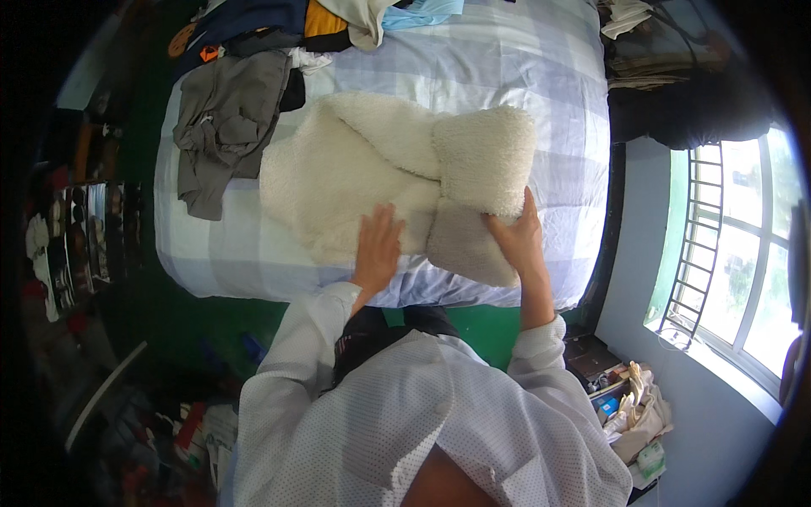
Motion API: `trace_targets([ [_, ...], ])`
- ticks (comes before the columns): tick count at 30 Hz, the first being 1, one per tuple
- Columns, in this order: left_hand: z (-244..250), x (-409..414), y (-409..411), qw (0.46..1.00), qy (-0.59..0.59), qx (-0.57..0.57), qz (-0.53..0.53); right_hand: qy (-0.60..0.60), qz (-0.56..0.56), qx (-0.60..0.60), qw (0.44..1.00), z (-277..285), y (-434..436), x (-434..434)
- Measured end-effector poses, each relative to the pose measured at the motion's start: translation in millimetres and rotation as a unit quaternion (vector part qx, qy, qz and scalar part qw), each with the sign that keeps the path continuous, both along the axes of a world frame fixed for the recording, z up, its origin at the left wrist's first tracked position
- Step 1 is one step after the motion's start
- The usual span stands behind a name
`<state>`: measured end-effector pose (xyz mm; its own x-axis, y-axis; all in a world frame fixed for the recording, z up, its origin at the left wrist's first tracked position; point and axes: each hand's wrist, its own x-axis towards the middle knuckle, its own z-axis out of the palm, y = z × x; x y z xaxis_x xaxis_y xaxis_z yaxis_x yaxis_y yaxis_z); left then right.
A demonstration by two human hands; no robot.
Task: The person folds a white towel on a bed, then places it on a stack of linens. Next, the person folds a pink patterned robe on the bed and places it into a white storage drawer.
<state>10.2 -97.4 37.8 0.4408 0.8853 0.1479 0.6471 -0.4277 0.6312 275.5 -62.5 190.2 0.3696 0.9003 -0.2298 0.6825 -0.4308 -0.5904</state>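
A cream fleece garment [355, 171] lies on the bed, its right end folded over into a thick band with a greyer part near me. My left hand [379, 244] is laid flat, fingers apart and slightly blurred, at the garment's near edge, left of the fold. At the right side, my right hand [518, 234] has its thumb and fingers spread around the outer edge of the folded band; whether it pinches the fabric I cannot tell. Crumpled grey cloth [231, 127] rests to the left of the fleece.
The bed's checked sheet [557, 158] reaches around the garment. Dark blue [260, 22], yellow [324, 19] and light blue clothes [423, 14] are heaped at the far edge. A shoe rack [82, 241] stands left; a window [735, 253] is at right, above a cluttered stand [624, 405].
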Motion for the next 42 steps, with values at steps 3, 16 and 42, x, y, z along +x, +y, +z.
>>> trace_targets([
  [3, 0, 16, -13, 0.993, -0.085, -0.048, -0.06, -0.08, 0.027, -0.001, 0.996, -4, 1, -21],
  [16, -45, -4, 19, 0.983, 0.166, 0.019, -0.071, -0.183, 0.132, 0.043, 0.973, -7, 11, -113],
  [42, -7, -91, 95, 0.668, -0.509, -0.439, 0.32, -0.036, 0.329, 0.191, 0.924, -41, 21, -170],
])
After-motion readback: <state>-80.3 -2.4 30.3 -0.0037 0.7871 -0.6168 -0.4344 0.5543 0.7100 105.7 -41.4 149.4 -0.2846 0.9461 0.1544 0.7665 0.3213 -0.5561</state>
